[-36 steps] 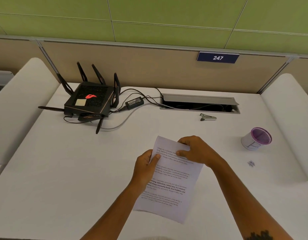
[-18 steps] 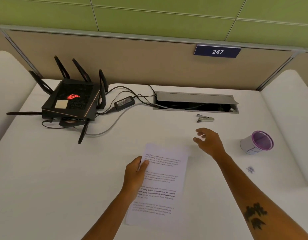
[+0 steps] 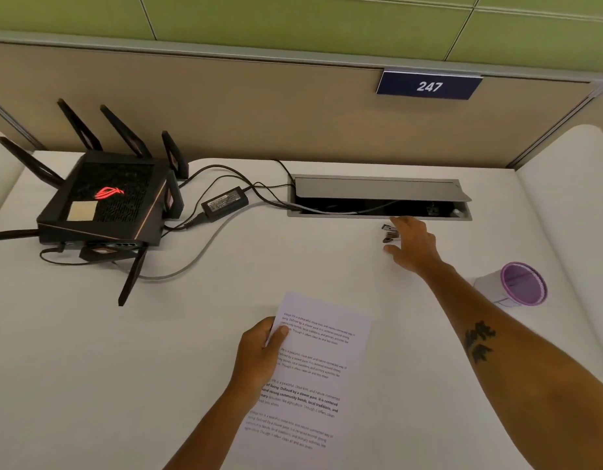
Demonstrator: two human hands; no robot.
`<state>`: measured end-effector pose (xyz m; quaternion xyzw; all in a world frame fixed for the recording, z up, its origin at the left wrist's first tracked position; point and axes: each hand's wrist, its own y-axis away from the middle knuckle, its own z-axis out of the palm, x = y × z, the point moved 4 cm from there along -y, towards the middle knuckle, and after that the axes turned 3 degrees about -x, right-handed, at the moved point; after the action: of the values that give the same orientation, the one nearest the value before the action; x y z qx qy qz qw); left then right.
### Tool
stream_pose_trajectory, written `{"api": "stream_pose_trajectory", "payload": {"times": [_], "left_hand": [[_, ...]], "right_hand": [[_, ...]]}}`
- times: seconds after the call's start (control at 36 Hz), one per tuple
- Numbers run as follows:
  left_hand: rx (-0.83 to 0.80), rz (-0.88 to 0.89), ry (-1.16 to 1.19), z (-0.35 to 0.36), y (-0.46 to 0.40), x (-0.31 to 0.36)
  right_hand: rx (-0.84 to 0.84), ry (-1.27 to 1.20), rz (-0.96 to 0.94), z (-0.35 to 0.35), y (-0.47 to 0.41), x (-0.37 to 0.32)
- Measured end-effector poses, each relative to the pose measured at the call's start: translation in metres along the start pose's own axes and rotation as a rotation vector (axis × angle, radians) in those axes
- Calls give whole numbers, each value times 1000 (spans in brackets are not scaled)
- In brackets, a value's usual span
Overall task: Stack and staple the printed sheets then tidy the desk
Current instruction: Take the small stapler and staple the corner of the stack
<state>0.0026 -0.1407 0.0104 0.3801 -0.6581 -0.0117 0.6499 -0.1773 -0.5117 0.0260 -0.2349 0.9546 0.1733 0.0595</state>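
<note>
Now the job is to pick up the stapler [image 3: 390, 233], which lies on the white counter [image 3: 90, 368] just in front of the open cable box [image 3: 378, 198]. The right hand [image 3: 413, 244] is over it with fingers spread and the thumb low, so the stapler sits partly hidden between them. I cannot tell if the hand is touching it yet.

The left hand [image 3: 259, 354] pinches the left edge of the papers [image 3: 310, 378], thumb on top, near the front of the counter. That is good, because the pile seems to stay lined up that way.

To do this well, close the fingers on the long sides of the stapler, not on its open end. Lift it straight up, away from the cable box, so it does not slip in. Keep the papers pressed flat. Then bring the stapler to a top corner of the pile.
</note>
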Motion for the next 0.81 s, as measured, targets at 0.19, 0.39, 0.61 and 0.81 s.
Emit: {"api": "stream_pose_trajectory", "payload": {"times": [0.19, 0.39, 0.61, 0.81], "left_hand": [[-25, -7, -25, 2, -3, 2], [-24, -15, -24, 0, 2, 3], [-20, 35, -31, -5, 19, 8], [-35, 103, -103, -11, 42, 13]], "right_hand": [[53, -16, -21, 11, -9, 10], [89, -325, -16, 13, 13, 4], [-167, -757, -102, 1, 77, -45], [-345, -655, -327, -14, 128, -97]]}}
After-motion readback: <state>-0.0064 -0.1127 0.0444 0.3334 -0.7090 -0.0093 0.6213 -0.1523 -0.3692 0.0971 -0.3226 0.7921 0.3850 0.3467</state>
